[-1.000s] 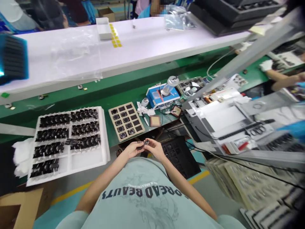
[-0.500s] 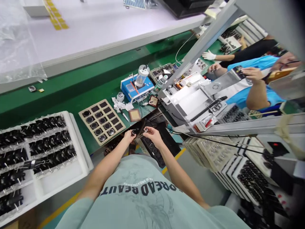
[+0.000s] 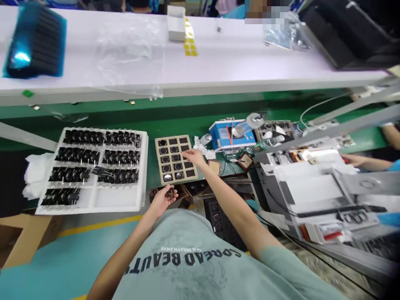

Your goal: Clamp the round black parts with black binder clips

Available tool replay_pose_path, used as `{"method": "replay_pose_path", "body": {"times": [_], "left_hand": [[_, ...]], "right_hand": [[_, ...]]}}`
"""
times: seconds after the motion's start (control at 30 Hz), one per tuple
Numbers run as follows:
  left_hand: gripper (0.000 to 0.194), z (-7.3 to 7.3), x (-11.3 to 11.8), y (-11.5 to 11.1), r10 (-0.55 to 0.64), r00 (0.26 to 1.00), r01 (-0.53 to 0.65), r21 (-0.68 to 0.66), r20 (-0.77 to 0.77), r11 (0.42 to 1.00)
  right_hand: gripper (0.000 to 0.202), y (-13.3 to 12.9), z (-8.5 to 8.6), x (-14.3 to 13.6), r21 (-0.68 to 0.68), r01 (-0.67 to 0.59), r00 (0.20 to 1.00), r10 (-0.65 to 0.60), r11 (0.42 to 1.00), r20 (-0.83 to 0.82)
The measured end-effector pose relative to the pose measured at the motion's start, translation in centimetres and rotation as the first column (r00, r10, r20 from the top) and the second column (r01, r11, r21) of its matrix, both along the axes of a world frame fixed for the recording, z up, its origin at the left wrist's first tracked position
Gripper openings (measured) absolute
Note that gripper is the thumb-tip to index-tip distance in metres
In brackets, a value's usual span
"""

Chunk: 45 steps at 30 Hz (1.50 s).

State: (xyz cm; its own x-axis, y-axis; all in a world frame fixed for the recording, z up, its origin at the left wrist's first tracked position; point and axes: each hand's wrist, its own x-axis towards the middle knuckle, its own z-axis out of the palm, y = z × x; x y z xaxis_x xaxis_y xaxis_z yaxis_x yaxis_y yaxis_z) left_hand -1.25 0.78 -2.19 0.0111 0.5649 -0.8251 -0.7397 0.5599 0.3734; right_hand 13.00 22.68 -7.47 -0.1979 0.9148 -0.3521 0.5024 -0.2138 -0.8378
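My left hand (image 3: 161, 201) is in front of the bench edge, its fingers closed around a small dark round part (image 3: 171, 192). Over the right side of a beige compartment tray (image 3: 158, 166) reaches my right hand (image 3: 193, 157). Its fingertips are pinched together at the tray's right column; what they hold, if anything, is too small to make out. Dark round pieces (image 3: 166, 168) sit in the tray's left and middle columns, some with shiny faces. Several compartments show only black pads.
To the left stands a white foam tray (image 3: 117, 201) with rows of black parts. Behind the beige tray's right side are a blue box (image 3: 218, 136), a clear bottle (image 3: 271, 143) and crumpled tissue. A grey-white machine (image 3: 303, 183) stands right. A raised white shelf (image 3: 218, 68) spans the back.
The view has turned left. My hands, earlier close together before my body, are now apart: the right has reached onto the beige tray, the left stays low with the dark part.
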Motion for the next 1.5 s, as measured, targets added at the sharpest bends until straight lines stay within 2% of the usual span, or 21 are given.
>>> {"method": "replay_pose_path", "body": {"times": [0.07, 0.17, 0.2, 0.27, 0.4, 0.53, 0.7, 0.87, 0.97, 1.07, 1.17, 1.27, 1.33, 1.4, 1.5], "left_hand": [[0.022, 0.6, -1.9, -1.5, 0.075, 0.997, -0.075, 0.005, -0.012, 0.997], [0.026, 0.8, -4.3, -3.1, 0.142, 0.990, -0.142, 0.014, -0.020, 0.990], [0.028, 0.8, -5.1, -3.6, 0.159, 0.987, -0.159, 0.012, -0.022, 0.987], [0.029, 0.6, -6.6, -4.3, 0.191, 0.981, -0.191, 0.001, -0.020, 0.982], [0.027, 0.2, -9.2, -5.1, 0.243, 0.970, -0.243, -0.021, 0.005, 0.970], [0.028, 0.0, -10.7, -4.7, 0.248, 0.968, -0.247, -0.028, 0.039, 0.969], [0.022, 0.3, -11.8, -3.6, 0.231, 0.972, -0.231, -0.003, 0.033, 0.973], [0.017, 0.3, -12.3, -2.8, 0.245, 0.969, -0.246, 0.063, 0.023, 0.967], [0.026, -0.1, -11.8, -1.8, 0.235, 0.970, -0.228, 0.097, -0.068, 0.969], [0.036, -0.3, -10.6, -0.2, 0.207, 0.959, -0.189, 0.111, -0.194, 0.976], [0.032, -0.1, -9.0, 1.3, 0.194, 0.970, -0.170, 0.163, -0.148, 0.972], [0.029, 0.4, -7.2, 2.4, 0.216, 0.974, -0.198, 0.214, -0.065, 0.957], [0.025, 0.6, -6.0, 2.7, 0.206, 0.976, -0.187, 0.226, -0.065, 0.956], [0.022, 0.8, -4.8, 2.9, 0.159, 0.981, -0.129, 0.242, -0.108, 0.962], [0.019, 1.0, -2.6, 3.1, 0.110, 0.982, -0.062, 0.286, -0.156, 0.956]], "right_hand": [[0.035, 4.0, 0.3, -4.0, -0.007, -0.176, 0.949, 0.171, 0.984, 0.266], [0.035, 8.5, 0.3, -8.6, -0.133, -0.329, 0.737, 0.342, 0.935, 0.583], [0.036, 9.5, 0.0, -9.7, -0.165, -0.346, 0.678, 0.368, 0.923, 0.636], [0.037, 10.6, -0.6, -11.3, -0.200, -0.360, 0.610, 0.392, 0.911, 0.689], [0.032, 10.3, -1.7, -12.7, -0.191, -0.347, 0.552, 0.365, 0.918, 0.750], [0.031, 7.9, -2.3, -12.9, -0.055, -0.349, 0.568, 0.257, 0.936, 0.782], [0.039, 4.5, -3.3, -12.5, 0.140, -0.237, 0.692, 0.066, 0.961, 0.719], [0.034, 3.0, -3.1, -12.0, 0.177, -0.101, 0.789, -0.030, 0.979, 0.614], [0.034, 0.2, -2.0, -11.0, 0.208, -0.006, 0.897, -0.087, 0.978, 0.434], [0.034, -5.9, -0.3, -9.9, 0.076, -0.016, 0.994, 0.007, 0.997, 0.109], [0.031, -12.8, 1.8, -8.9, 0.000, -0.009, 0.984, 0.009, 1.000, -0.178], [0.029, -17.2, 3.7, -8.0, 0.066, 0.069, 0.974, -0.053, 0.995, -0.221], [0.029, -18.0, 4.4, -7.3, 0.100, 0.102, 0.978, -0.082, 0.990, -0.193], [0.029, -17.8, 4.7, -6.3, 0.109, 0.155, 0.974, -0.133, 0.982, -0.183], [0.033, -17.1, 4.3, -4.5, 0.050, 0.281, 0.929, -0.258, 0.958, -0.266]]}}
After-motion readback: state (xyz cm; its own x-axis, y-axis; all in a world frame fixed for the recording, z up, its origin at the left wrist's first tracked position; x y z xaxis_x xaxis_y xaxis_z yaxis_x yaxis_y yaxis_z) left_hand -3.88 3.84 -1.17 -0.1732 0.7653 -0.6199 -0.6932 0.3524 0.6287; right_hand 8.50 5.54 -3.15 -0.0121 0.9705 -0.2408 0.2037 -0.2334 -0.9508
